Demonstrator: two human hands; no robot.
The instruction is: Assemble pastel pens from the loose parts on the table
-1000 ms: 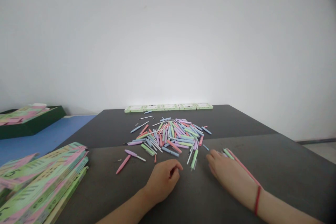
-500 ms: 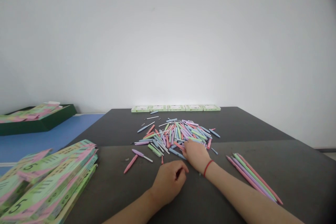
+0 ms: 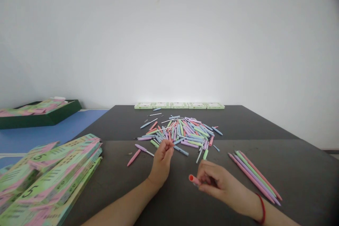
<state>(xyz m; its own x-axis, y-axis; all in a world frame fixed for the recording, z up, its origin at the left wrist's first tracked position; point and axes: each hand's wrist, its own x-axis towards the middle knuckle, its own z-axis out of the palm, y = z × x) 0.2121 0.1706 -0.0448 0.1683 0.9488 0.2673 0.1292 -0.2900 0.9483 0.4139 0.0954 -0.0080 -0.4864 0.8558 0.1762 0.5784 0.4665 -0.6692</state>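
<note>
Close to me, my right hand point(image 3: 217, 182) has its fingers closed around a coral-pink pen cap point(image 3: 195, 179), whose round open end points left. A red cord circles that wrist. My left hand point(image 3: 162, 162) is raised at the near edge of the pile of pen parts point(image 3: 182, 130), thumb and fingertips pinched together. What they hold, if anything, is too small to make out. In the pile lie pastel caps, barrels and white refills. A purple pen part with a white refill point(image 3: 144, 149) and a pink barrel point(image 3: 134, 158) lie left of my left hand.
Several whole pens point(image 3: 255, 176) lie side by side at the right. Stacked pink-and-green printed packs point(image 3: 50, 180) stand at the left. A dark green tray point(image 3: 53, 116) of similar packs rests on the blue table point(image 3: 87, 123). Flat boxes point(image 3: 179, 105) line the far edge.
My right hand has drawn back from the pile toward me with the pink pen cap. My left hand has moved forward to the pile's near edge and its fingers now pinch together.
</note>
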